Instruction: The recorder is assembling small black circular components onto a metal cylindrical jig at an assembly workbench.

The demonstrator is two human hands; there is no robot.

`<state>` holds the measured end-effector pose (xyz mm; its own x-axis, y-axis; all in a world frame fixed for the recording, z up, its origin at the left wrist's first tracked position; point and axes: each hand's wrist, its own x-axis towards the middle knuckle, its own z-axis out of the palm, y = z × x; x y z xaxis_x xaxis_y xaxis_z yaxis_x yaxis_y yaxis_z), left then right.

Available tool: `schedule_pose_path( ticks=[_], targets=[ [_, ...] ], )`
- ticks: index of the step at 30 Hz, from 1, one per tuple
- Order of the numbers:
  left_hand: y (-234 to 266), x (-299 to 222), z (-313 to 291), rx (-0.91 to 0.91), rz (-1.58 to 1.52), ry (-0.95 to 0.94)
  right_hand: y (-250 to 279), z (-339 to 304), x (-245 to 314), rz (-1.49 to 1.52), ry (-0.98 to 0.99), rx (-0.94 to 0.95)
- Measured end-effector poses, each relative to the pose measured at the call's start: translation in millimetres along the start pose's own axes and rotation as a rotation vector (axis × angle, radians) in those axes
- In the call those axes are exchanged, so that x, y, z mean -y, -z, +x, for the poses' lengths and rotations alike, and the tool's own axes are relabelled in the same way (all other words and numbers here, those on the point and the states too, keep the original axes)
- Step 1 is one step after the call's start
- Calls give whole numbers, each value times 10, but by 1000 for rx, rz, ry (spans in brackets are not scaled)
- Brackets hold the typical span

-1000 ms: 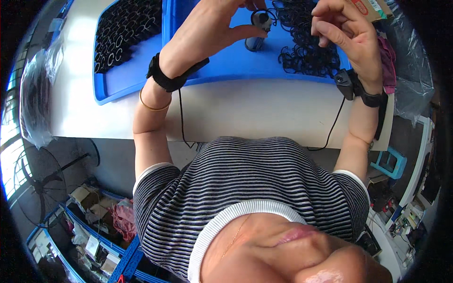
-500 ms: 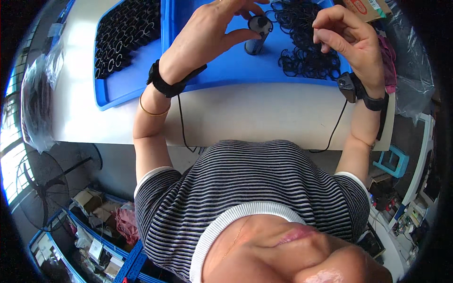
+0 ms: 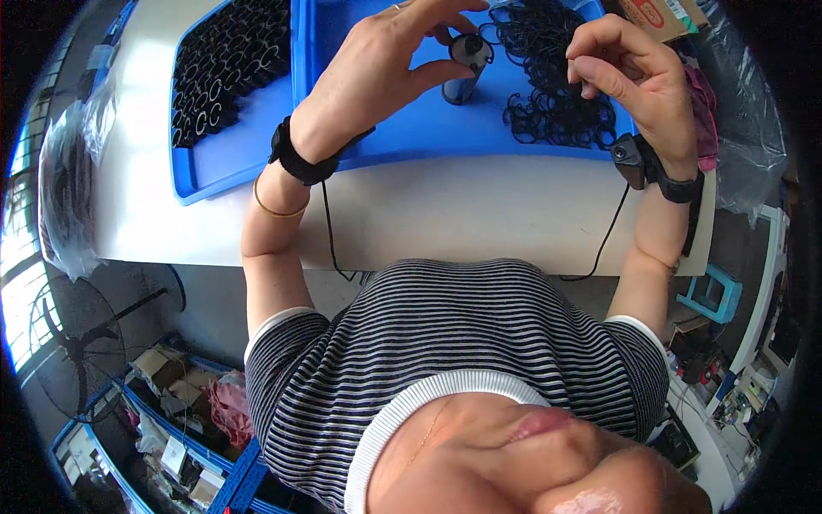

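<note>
A dark cylinder (image 3: 461, 89) with a pale round top and a black knob stands in the right-hand blue tray (image 3: 377, 147). A thin black ring (image 3: 491, 58) lies about its top edge. My left hand (image 3: 377, 68) is closed about the cylinder's upper end, thumb on the near side and fingers on the far side. To the right, my right hand (image 3: 638, 81) hovers over the edge of a heap of loose black rings (image 3: 556, 111). Its thumb and fingers are pinched together; anything between them is too small to make out.
Another blue tray (image 3: 184, 184) at the left holds rows of black ring-shaped parts (image 3: 227, 73). Both trays rest on a pale table (image 3: 479, 210). A cardboard box (image 3: 655, 17) sits at the far right. Cables hang from both wrist straps. A fan (image 3: 81, 343) stands left of me.
The ring and cylinder top have shifted slightly toward me and left under my left hand. My right hand has hardly moved.
</note>
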<state>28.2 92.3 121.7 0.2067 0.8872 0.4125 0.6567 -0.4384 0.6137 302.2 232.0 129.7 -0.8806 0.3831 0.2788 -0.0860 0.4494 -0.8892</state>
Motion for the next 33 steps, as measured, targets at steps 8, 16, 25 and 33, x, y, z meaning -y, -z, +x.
schedule_pose_path(
  ticks=[8, 16, 25, 33],
  targets=[
    [40, -20, -12, -4, -2, -10, 16, 16, 0, -14, 26, -4],
    [36, -21, -17, -5, 15, -9, 1, 26, 24, -15, 12, -10],
    [18, -78, -25, 32, 128, -16, -41, 100, 70, 116, -68, -228],
    [108, -151, -37, -67, 132, -17, 282, 211, -1, -61, -116, -257]
  ],
)
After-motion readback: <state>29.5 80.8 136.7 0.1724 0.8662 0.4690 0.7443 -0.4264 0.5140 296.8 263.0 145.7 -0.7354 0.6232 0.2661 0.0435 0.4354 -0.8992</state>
